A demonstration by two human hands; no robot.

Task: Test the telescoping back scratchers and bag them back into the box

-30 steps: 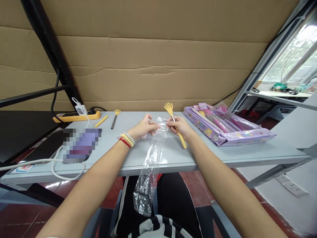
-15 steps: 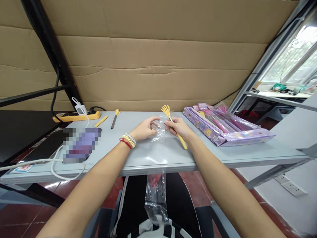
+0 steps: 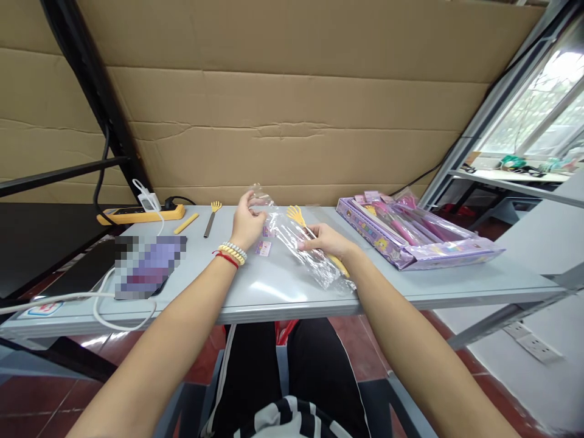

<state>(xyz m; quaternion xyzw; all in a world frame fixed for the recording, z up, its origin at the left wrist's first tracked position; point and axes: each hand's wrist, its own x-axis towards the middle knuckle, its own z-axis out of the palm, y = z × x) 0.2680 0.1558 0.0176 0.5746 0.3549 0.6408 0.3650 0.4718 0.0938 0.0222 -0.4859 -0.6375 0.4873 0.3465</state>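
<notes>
The left hand has moved up and to the left, its fingers pinching the upper end of the clear bag. The right hand is closed round the yellow scratcher, as before, with the bag also caught near its thumb. The hands are apart, the bag stretched slantwise between them above the table; half a second ago its lower end hung over the edge into the lap. The scratcher's head has swung a little left and now shows just beside the bag; I cannot tell whether any of the shaft lies behind the plastic.

Two small cards now show on the table between the hands. Farther out, the second scratcher, yellow stick, power strip and phone on the left, and the purple box on the right, have stayed put.
</notes>
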